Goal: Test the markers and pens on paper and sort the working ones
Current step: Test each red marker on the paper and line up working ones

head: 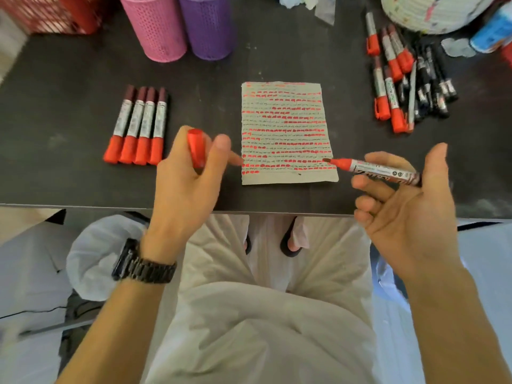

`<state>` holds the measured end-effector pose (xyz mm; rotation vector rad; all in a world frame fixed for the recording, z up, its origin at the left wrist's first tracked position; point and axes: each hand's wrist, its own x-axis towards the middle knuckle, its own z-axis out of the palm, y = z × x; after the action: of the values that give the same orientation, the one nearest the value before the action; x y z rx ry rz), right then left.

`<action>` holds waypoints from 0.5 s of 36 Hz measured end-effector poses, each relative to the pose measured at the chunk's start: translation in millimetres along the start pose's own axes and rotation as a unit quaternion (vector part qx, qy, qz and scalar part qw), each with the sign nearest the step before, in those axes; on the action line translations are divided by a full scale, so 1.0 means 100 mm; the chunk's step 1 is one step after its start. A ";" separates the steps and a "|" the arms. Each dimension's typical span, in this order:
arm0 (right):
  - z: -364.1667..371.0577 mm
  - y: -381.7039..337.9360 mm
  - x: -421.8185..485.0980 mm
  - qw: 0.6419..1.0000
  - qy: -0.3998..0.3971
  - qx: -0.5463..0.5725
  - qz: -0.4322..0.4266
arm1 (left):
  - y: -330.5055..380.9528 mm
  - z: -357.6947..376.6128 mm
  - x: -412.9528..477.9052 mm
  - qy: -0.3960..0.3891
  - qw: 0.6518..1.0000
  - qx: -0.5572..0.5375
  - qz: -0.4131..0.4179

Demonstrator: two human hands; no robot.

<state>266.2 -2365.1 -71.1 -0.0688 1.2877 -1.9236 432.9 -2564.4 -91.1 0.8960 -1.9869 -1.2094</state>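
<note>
Paper (pixel 288 134) between marker row (pixel 137 126) (left) and pile (pixel 407 79).

A dark matte table (pixel 69 128) is filling the view, with soft light glancing off its front edge. A red mesh basket (pixel 41 15) is sitting at its far left corner, and pale floor (pixel 19 220) is showing beneath.

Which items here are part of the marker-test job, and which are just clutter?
Job:
- uncapped red marker in right hand
- red cap in left hand
- marked paper
- row of four red markers
- mixed marker pile

Lying about:
- pink cup, purple cup (possibly sorting bins)
- red basket
- patterned round object
- blue-white packet
</note>
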 end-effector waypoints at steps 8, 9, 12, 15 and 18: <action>0.46 0.09 0.34 0.988 -0.021 -0.132 -0.083 | -0.19 0.17 0.15 -0.116 0.959 0.225 0.130; 0.51 0.10 0.39 0.986 -0.027 -0.136 -0.090 | -0.19 0.17 0.16 -0.119 0.957 0.231 0.129; 0.66 0.15 0.52 0.977 -0.040 -0.180 -0.111 | -0.21 0.17 0.16 -0.120 0.956 0.240 0.119; 0.72 0.25 0.61 0.955 -0.032 -0.251 -0.153 | -0.22 0.17 0.15 -0.108 0.957 0.240 0.121; 0.70 0.37 0.64 0.931 0.009 -0.310 -0.190 | -0.23 0.19 0.16 -0.101 0.958 0.241 0.120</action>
<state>275.7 -2464.8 -90.7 -0.6651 1.9641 -1.7388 414.3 -2576.0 -116.8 0.7438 -2.5332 -0.7113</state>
